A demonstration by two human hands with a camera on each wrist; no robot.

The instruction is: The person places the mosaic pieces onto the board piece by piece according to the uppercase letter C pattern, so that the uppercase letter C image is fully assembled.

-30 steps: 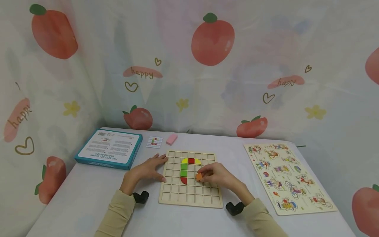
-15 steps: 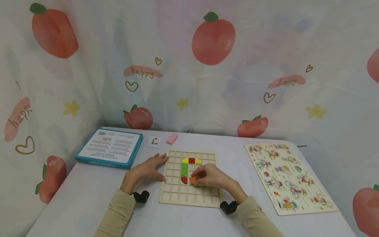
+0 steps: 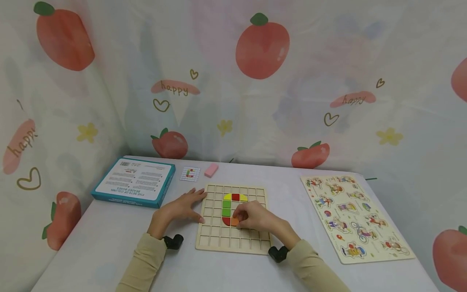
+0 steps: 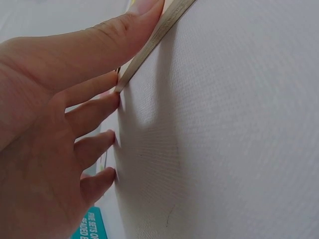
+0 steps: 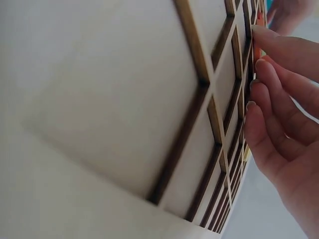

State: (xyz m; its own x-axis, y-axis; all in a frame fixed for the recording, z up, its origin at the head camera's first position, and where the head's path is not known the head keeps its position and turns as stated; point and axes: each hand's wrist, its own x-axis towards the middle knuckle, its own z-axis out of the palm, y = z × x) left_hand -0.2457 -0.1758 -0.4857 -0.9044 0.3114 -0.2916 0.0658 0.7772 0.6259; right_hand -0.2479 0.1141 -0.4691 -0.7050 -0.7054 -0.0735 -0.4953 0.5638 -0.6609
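A wooden grid board (image 3: 215,242) lies on the white table. Near its middle sit a yellow rounded piece (image 3: 227,197), a red square (image 3: 235,197), another yellow piece at right, two green squares (image 3: 226,208) and a red rounded piece (image 3: 226,221). My right hand (image 3: 253,215) pinches an orange block (image 3: 234,222) between thumb and fingers, at the cell right beside the red rounded piece. Fingers partly cover the block, so its shape is unclear. My left hand (image 3: 179,207) lies spread at the board's left edge, its thumb (image 4: 117,37) touching the rim.
A teal-edged box (image 3: 133,182) stands at the left. Behind the board lie a small pattern card (image 3: 189,174) and a pink block (image 3: 211,170). A wooden picture-puzzle board (image 3: 357,219) lies at the right. A printed curtain hangs behind the table.
My right hand has moved left and slightly down with the orange block, bringing it up against the red rounded piece. My left hand has stayed in place.
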